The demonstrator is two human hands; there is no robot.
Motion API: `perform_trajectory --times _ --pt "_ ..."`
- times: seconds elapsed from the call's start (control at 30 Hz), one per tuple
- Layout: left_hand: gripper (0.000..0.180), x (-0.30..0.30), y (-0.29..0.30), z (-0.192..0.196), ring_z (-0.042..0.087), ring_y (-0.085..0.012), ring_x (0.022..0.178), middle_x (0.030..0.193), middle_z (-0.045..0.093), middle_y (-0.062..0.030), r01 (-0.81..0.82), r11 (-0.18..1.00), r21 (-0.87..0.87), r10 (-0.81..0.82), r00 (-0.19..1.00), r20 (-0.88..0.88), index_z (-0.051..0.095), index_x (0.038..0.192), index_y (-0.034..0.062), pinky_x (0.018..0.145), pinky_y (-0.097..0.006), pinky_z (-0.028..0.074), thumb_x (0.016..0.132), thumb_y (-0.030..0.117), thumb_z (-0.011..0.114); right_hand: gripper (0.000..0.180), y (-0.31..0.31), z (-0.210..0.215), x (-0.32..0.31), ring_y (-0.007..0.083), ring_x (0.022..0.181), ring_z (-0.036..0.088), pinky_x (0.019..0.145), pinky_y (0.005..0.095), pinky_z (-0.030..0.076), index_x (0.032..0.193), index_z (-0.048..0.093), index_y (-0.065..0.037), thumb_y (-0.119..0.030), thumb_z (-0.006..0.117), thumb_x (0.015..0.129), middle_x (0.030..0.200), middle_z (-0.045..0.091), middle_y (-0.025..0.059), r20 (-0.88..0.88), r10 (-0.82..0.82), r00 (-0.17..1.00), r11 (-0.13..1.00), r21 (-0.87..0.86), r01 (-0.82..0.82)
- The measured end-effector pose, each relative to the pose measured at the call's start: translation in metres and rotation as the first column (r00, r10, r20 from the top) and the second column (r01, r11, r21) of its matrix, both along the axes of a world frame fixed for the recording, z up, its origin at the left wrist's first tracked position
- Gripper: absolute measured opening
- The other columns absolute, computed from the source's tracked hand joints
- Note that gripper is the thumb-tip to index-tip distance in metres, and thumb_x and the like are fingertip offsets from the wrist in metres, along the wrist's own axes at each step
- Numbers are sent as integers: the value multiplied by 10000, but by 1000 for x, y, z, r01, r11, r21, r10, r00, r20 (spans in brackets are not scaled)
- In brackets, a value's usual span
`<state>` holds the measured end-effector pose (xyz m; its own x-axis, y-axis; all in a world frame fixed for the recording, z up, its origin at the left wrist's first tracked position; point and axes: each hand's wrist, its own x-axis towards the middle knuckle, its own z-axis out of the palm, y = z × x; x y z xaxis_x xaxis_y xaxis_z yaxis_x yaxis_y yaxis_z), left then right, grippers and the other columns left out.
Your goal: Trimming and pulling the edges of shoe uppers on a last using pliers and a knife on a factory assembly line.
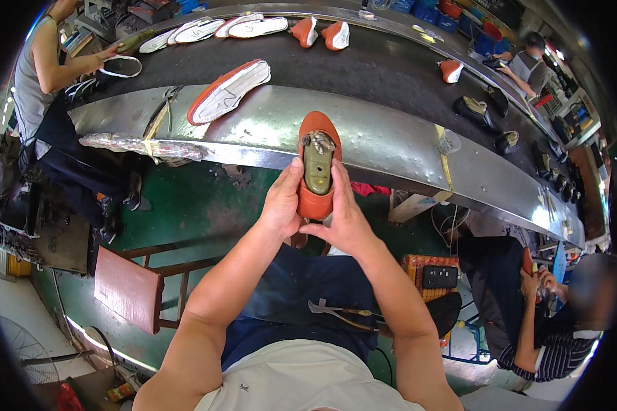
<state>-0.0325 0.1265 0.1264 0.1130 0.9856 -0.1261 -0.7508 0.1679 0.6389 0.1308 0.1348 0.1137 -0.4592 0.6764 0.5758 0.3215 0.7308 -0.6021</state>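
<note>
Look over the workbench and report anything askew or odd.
One orange shoe lies aslant, white underside showing, across the border between the metal ledge and dark surface, apart from the row of shoes on the far side. That looks askew, though it may be deliberate. The ledge also looks dented.

The shoe [319, 123] looks matt, the ledge [384, 144] glossy, dented metal
</note>
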Motion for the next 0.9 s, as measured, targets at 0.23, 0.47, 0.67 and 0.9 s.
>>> perform_trajectory --times 0.23,0.47,0.67,0.9 --pt "591 10 8 24 518 -235 1363 1479 493 -128 87 996 7 -87 996 10 258 1590 66 1146 -473 447 1118 390 402 1295 16 21 20 446 1467 374 1202 480 357 1606 75 -22 -144 950 659 1609 296 275 102 4 995 1000 0 -4" --pt "889 12 2 65 277 -340 1538 1698 131 -177 109 771 627 111 947 -301 118 1660 127 1222 -452 276 1016 517 591 1120 19 88 29 457 1329 536 1057 455 513 1588 180 9 -65 880 716 1517 422 302 83 -57 995 986 160 44" --pt "863 -26 39 118 324 -458 1490 1671 131 -250 519 419 745 693 347 -632 315 1609 144 1161 -479 391 873 88 762 1012 50 135 22 427 1327 535 1047 439 520 1578 269 -29 -79 855 754 1514 472 235 141 -21 990 969 247 -15" --pt "782 -44 74 143 339 -459 1489 1601 327 -295 538 477 695 736 189 -650 369 1558 98 1180 -476 351 869 62 738 951 90 156 10 421 1181 637 971 449 552 1582 304 -63 -117 826 788 1388 594 234 188 -43 981 984 176 9"
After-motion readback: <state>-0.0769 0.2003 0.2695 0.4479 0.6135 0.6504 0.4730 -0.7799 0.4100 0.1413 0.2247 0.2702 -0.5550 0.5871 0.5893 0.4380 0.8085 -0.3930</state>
